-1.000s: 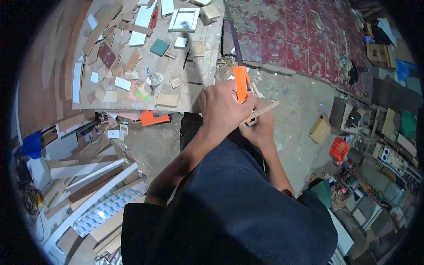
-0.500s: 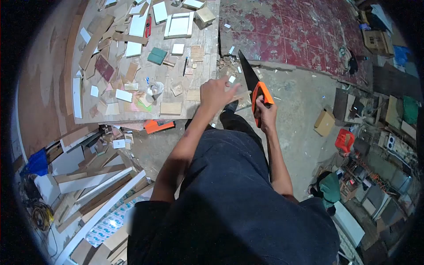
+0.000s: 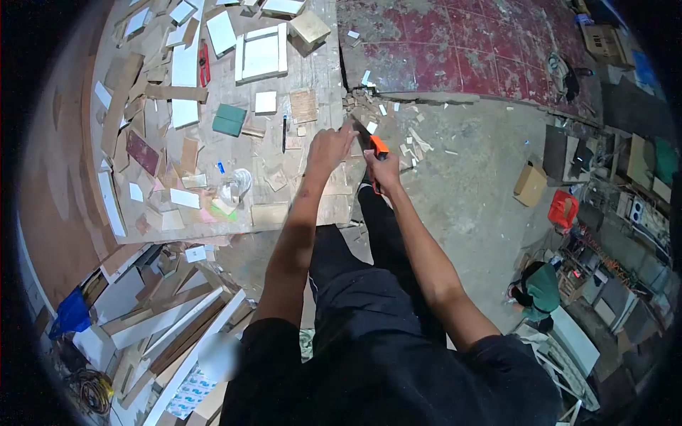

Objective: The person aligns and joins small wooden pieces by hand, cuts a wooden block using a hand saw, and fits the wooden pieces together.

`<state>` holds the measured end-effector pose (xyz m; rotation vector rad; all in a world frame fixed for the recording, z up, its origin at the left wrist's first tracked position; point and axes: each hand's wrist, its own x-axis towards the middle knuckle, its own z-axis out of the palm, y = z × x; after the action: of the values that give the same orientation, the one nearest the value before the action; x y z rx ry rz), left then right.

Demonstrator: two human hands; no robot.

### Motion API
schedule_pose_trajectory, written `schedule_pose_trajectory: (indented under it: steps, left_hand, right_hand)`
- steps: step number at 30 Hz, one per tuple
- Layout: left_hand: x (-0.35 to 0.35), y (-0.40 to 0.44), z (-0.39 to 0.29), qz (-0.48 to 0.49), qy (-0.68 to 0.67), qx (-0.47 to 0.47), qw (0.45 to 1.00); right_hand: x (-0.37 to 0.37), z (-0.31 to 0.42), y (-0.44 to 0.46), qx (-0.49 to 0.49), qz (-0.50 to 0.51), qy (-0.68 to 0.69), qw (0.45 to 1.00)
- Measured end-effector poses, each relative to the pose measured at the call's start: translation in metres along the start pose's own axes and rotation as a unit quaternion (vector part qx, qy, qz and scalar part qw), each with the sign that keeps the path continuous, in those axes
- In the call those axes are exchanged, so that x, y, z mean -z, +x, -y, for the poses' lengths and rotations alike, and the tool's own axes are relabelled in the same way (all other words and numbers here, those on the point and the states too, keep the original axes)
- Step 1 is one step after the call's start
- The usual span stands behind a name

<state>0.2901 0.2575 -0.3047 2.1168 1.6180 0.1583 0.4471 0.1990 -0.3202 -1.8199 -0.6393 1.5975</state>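
My right hand [image 3: 386, 170] is wrapped round the orange handle [image 3: 379, 147] of a hand saw. The saw's dark blade [image 3: 361, 132] points up and left toward the right edge of the workbench [image 3: 312, 60]. At that edge my left hand [image 3: 329, 150] is bent down with its fingers together, fingertips beside the blade's far end. What lies under these fingers is hidden. Close by on the bench are a black pencil [image 3: 285, 133], a square of wood [image 3: 303, 106] and a pale board [image 3: 271, 214].
Wood offcuts, a green block [image 3: 229, 120], red-handled pliers [image 3: 204, 64], a white frame [image 3: 261, 53] and a clear cup [image 3: 241, 179] crowd the bench. Stacked boards [image 3: 177, 319] stand lower left. On the floor are a cardboard box [image 3: 530, 184] and a red container [image 3: 563, 209].
My right hand has brought the saw left, to the bench edge beside my left hand. The left hand's fingers were spread and are now bent down together. My view has shifted.
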Motion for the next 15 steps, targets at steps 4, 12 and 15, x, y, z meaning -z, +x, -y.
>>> schedule_pose_trajectory:
  steps: [4,12,15]
  left_hand:
    - [-0.002,0.004,0.004,-0.183,0.013,-0.037,0.982]
    - [-0.007,0.005,0.016,-0.177,-0.012,-0.049,0.983]
    - [-0.008,0.007,0.015,-0.172,-0.036,-0.051,0.983]
  right_hand:
    - [-0.012,-0.012,0.010,-0.019,0.003,0.036,0.999]
    - [-0.011,-0.006,0.010,0.041,-0.072,-0.075,0.994]
    - [0.010,0.011,-0.006,0.046,-0.088,-0.030,0.995]
